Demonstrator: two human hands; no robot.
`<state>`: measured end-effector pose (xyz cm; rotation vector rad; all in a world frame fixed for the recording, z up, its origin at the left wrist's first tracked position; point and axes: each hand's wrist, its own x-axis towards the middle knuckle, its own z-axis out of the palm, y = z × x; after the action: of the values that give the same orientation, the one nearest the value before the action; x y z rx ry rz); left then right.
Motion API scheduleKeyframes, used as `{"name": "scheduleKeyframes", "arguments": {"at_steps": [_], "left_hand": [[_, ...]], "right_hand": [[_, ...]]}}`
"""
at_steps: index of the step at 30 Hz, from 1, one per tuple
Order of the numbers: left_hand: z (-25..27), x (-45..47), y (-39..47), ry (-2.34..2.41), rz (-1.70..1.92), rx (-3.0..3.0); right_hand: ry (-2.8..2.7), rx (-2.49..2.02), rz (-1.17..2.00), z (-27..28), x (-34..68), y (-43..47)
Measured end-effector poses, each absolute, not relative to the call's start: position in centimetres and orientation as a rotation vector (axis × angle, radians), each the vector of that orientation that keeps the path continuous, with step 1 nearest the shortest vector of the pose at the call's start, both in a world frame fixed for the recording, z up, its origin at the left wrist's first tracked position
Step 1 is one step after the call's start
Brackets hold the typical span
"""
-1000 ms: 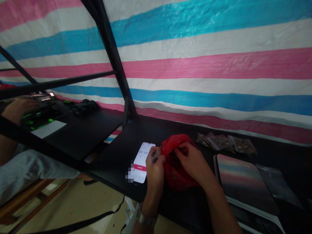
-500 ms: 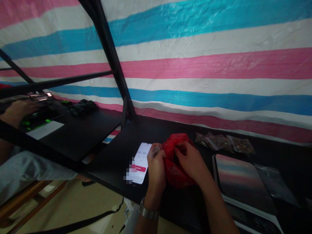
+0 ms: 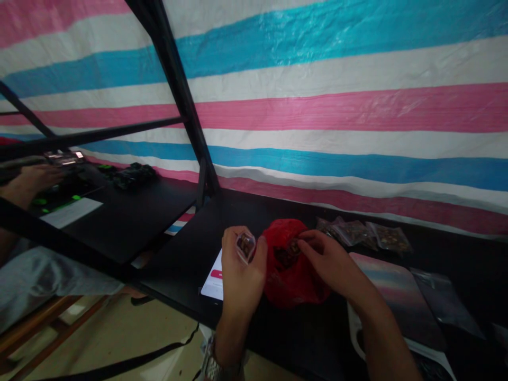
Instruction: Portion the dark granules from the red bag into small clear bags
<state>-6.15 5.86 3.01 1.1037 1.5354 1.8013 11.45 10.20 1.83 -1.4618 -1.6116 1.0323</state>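
My left hand [image 3: 243,272] is closed around a small clear plastic bag [image 3: 245,246], its mouth spread, with brown pieces inside. Just right of it, a red plastic bag [image 3: 283,286] stands on the black table with its top open and more dark brown pieces [image 3: 283,256] showing within. At the red bag's right rim, my right hand [image 3: 329,259] has thumb and fingers pinched together, with small brown pieces at the fingertips. Partly behind my left hand lies a phone [image 3: 212,286] with a lit screen.
Several filled clear bags [image 3: 391,238] lie at the table's back edge. A scale [image 3: 397,296] with a shiny plate and an empty-looking clear bag [image 3: 446,301] are at right. Black frame bars [image 3: 186,106] rise at left; beyond them is another person's hand [image 3: 37,180].
My right hand has come up out of the red bag to its right rim. My left hand has shifted left over the phone and turned, so the clear bag's opening and contents now show.
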Motion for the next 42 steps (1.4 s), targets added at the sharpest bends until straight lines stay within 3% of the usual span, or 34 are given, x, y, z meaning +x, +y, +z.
{"name": "scheduleKeyframes", "arguments": {"at_steps": [8, 16, 25, 32, 35, 42], "left_hand": [[2.0, -4.7, 5.7, 1.523, 1.486, 1.514], [1.4, -4.4, 5.8, 1.48, 1.398, 1.421], [2.0, -4.7, 5.0, 1.038, 1.341, 1.288], [3.6, -5.8, 4.3, 1.28, 1.435, 1.248], [5.4, -6.6, 2.6, 1.474, 1.404, 1.232], [4.7, -4.4, 0.3, 1.436, 0.786, 1.25]], "right_hand": [[-1.508, -1.228, 1.033, 7.5, 11.7, 7.5], [-1.763, -1.253, 0.753, 8.0, 9.0, 6.6], [-1.899, -1.175, 0.653, 8.3, 9.1, 6.6], [-1.738, -1.215, 0.482, 8.0, 9.5, 7.2], [-1.805, -1.359, 0.549, 5.8, 10.1, 8.7], [-1.966, -1.425, 0.889, 1.7, 11.2, 10.5]]}}
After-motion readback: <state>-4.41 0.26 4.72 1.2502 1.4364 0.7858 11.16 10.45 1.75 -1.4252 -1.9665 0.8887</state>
